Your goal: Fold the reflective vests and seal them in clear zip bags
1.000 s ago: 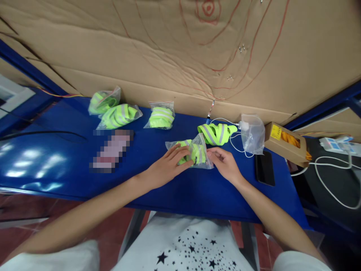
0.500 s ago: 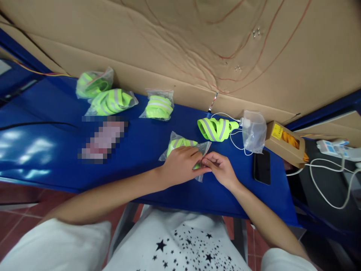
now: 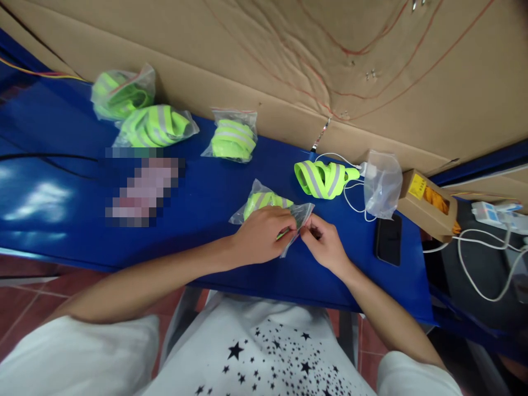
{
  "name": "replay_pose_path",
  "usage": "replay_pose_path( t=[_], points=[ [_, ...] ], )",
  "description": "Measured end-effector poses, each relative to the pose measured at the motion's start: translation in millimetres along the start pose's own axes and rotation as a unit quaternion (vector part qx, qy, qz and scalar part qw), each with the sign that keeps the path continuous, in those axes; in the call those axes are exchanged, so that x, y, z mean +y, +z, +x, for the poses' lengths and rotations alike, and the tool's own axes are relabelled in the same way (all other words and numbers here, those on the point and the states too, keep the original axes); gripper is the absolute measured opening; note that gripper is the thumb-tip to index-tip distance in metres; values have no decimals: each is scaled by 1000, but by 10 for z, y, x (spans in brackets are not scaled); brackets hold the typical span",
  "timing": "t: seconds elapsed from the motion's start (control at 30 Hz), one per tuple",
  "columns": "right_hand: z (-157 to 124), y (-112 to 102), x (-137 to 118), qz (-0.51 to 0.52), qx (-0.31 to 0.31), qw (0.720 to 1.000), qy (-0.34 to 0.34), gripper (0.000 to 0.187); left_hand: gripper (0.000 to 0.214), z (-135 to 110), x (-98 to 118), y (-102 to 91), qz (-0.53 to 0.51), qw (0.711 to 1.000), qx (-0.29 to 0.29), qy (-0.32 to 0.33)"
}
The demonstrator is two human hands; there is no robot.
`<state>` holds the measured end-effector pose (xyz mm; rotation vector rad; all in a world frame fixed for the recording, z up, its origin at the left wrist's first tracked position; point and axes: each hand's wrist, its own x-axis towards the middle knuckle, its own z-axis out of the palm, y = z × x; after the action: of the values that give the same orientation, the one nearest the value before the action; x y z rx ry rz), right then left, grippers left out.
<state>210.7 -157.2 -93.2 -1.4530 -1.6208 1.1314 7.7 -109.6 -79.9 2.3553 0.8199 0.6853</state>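
A clear plastic bag [image 3: 256,201] with a neon-yellow reflective band inside lies on the blue table [image 3: 206,187] in front of me. My left hand [image 3: 262,236] rests on the bag, fingers curled, pinching its open edge. My right hand [image 3: 324,245] pinches the same edge from the right, fingers closed on the plastic. A loose reflective band [image 3: 324,179] lies just behind my hands, unbagged. An empty clear bag [image 3: 381,184] sits to its right.
Three bagged bands [image 3: 233,137] [image 3: 154,126] [image 3: 121,93] lie at the back left along the cardboard wall [image 3: 264,60]. A black phone [image 3: 388,239], a small carton [image 3: 431,201] and white cables [image 3: 482,264] are at the right. A blurred patch [image 3: 142,190] lies left of centre.
My hands have drawn closer together on the bag's edge, and the right hand has gone from open fingers to a pinch. The view has tilted downward a little.
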Motion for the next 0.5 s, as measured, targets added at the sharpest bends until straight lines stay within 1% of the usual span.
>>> replay_pose_path(
  t=[0.1,0.17,0.2,0.23,0.3,0.37,0.4,0.43,0.5],
  points=[
    [9,15,-13,-2,45,999,-2,23,18,-8,76,-88,-34,997,57,-33],
    [18,0,15,11,64,998,9,25,19,6,87,-198,-97,988,101,-61],
    [26,-13,34,18,63,998,14,28,19,19,78,-260,-147,979,122,-74],
    [36,-25,50,37,55,998,19,30,19,34,62,-323,-210,963,142,-86],
    [66,-39,69,118,33,992,33,37,22,68,24,-434,-348,915,177,-103],
    [114,-38,60,215,15,975,48,47,26,98,-2,-519,-456,860,202,-112],
    [146,-36,45,251,4,966,55,52,27,109,-7,-550,-487,842,205,-113],
    [184,-40,22,270,-7,961,63,56,27,118,-7,-573,-504,833,198,-114],
    [282,-80,-48,269,-20,960,76,58,26,134,-9,-599,-512,832,177,-118]
  ],
)
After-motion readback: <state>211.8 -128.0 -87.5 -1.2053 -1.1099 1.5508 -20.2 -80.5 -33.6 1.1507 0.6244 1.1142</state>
